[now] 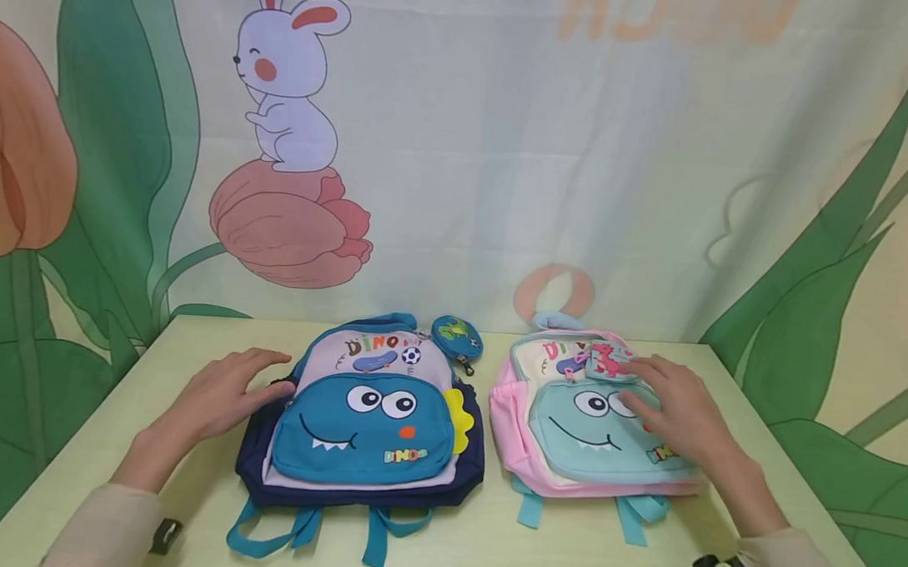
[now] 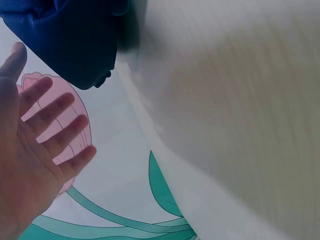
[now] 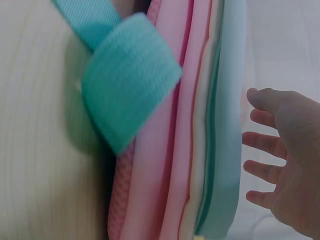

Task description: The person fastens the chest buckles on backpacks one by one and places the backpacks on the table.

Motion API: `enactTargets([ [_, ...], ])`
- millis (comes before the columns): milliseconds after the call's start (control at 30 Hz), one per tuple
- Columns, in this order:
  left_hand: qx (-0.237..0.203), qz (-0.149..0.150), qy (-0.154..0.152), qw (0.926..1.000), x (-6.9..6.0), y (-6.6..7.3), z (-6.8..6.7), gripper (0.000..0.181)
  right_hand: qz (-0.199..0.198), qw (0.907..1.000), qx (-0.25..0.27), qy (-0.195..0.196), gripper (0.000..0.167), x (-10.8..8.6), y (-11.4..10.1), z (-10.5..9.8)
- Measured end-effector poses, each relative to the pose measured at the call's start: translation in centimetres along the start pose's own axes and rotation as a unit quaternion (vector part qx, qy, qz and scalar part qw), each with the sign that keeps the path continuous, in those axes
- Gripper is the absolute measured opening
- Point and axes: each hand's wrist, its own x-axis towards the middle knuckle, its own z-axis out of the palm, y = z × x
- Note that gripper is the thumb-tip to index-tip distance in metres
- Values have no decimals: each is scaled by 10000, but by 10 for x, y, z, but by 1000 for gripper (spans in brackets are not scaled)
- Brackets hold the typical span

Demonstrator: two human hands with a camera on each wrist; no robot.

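Two children's dinosaur backpacks lie side by side on a table, front faces up. The blue backpack (image 1: 366, 439) has navy sides, a yellow crest and a round blue coin pouch (image 1: 456, 338) hanging at its upper right. To its left, my left hand (image 1: 225, 392) is held with fingers spread and nothing in them; the left wrist view shows its palm beside a navy corner. Over the right side of the pink and mint backpack (image 1: 569, 442) hovers my right hand (image 1: 678, 408), fingers extended, near the small pink-patterned pouch (image 1: 609, 360). A narrow gap separates hand and bag in the right wrist view.
The pale wooden table (image 1: 445, 550) ends at a printed curtain (image 1: 459, 150) with a rabbit and tulips. Blue straps (image 1: 272, 544) trail from the left bag toward the front, and teal straps (image 1: 633, 523) from the right one.
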Motion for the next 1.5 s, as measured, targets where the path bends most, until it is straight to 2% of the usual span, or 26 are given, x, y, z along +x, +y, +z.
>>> enactTargets([
  [200, -260, -85, -94, 9996, -5, -6, 0, 65, -194, 9992, 210, 285, 41, 4, -11, 7],
  [333, -358, -119, -160, 9992, -6, -8, -1, 66, -240, 9987, 316, 324, 40, 8, -21, 8],
  [567, -450, -220, -249, 9984, -8, -11, 0, 67, -555, 9962, 628, 241, 36, 17, -40, 8],
  [1067, -679, -277, -452, 9963, -8, -12, 3, 71, -1159, 9913, 609, 111, 38, 29, -66, 21],
  [1300, -616, -246, -370, 9971, -9, -16, 6, 67, -1187, 9915, 525, 89, 36, 34, -80, 26],
  [1500, -675, -327, -517, 9958, -10, -18, 7, 70, -1152, 9917, 541, -175, 39, 38, -93, 30],
])
